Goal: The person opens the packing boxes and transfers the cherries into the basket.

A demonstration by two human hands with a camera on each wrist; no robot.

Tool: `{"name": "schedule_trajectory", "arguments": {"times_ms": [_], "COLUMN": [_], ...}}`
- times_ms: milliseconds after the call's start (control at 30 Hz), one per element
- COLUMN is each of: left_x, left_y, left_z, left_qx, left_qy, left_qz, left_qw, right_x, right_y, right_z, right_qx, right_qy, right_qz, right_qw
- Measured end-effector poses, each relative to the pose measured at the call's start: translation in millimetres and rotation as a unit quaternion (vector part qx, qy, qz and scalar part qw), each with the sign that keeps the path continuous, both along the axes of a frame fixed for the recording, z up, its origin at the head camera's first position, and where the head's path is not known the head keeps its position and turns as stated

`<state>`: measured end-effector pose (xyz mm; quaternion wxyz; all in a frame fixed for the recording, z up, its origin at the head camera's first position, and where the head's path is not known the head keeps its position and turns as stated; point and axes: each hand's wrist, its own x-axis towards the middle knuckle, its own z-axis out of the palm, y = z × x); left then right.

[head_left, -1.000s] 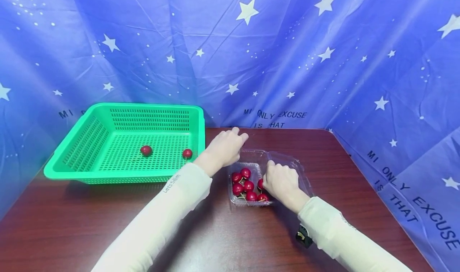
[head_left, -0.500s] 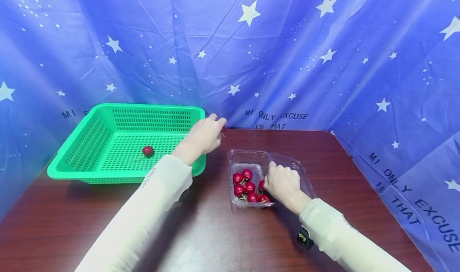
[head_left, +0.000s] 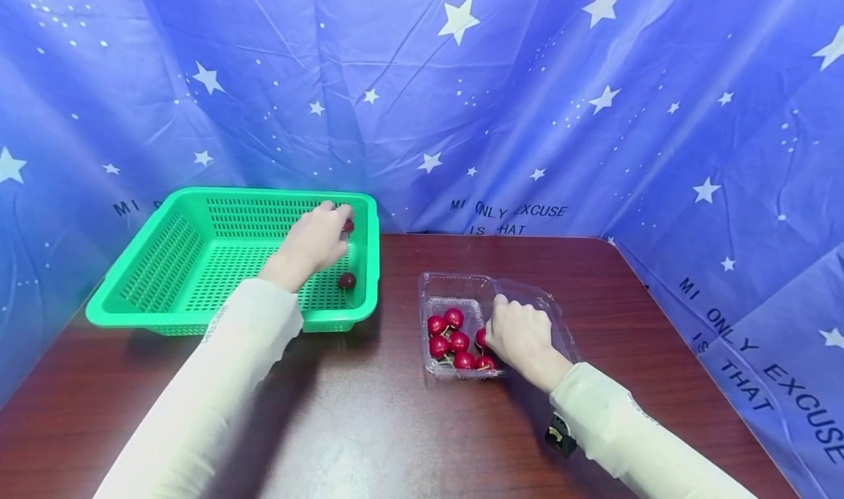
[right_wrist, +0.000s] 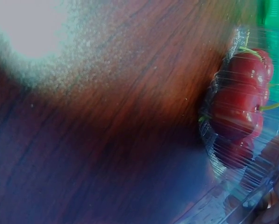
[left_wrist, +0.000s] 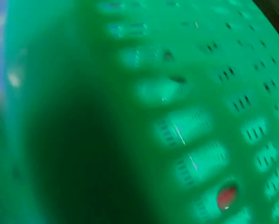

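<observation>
Over the right part of the green basket point(head_left: 231, 318), my left hand point(head_left: 313, 239) pinches a dark red cherry point(head_left: 348, 226) at its fingertips. Another cherry point(head_left: 346, 281) lies on the basket floor below that hand. The left wrist view is filled by the blurred basket wall, and a bit of red cherry point(left_wrist: 226, 198) shows through a slot. My right hand point(head_left: 522, 335) grips the edge of a clear plastic box point(head_left: 455, 285) where its lid joins. Several red cherries point(head_left: 458, 342) with stems sit in the box. Through its wall, the right wrist view shows cherries point(right_wrist: 235, 109) close up.
Both containers stand on a dark red wooden table point(head_left: 382, 426), the basket at the left and the box right of centre. The box's transparent lid point(head_left: 550, 312) lies folded out to the right. A blue curtain point(head_left: 409, 81) with stars rises behind the table.
My left hand has travelled left from above the plastic box to over the basket, carrying the cherry. The right hand has stayed on the box.
</observation>
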<state>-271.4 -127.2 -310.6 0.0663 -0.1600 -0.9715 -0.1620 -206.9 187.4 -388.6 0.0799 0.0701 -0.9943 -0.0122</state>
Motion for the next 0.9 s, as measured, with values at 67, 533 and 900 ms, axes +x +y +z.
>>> {"name": "schedule_trajectory", "arguments": {"times_ms": [67, 533, 900], "left_x": [-0.3, 2.9, 5.6], "left_y": [-6.7, -35.8, -48.5], "left_z": [-1.3, -8.9, -12.0], "left_qx": [-0.005, -0.079, -0.115], "left_qy": [-0.006, 0.001, -0.027], "left_qz": [0.007, 0.025, 0.036], "left_qw": [0.9999, 0.9965, 0.9923], "right_x": [-0.1, -2.5, -0.9], "right_y": [-0.1, 0.2, -2.7], "right_z": [0.4, 3.3, 2.8], "right_qx": [0.0, 0.003, 0.002], "right_qy": [-0.003, -0.02, -0.021], "right_qz": [-0.001, -0.006, -0.004], "right_qw": [1.0, 1.0, 1.0]}}
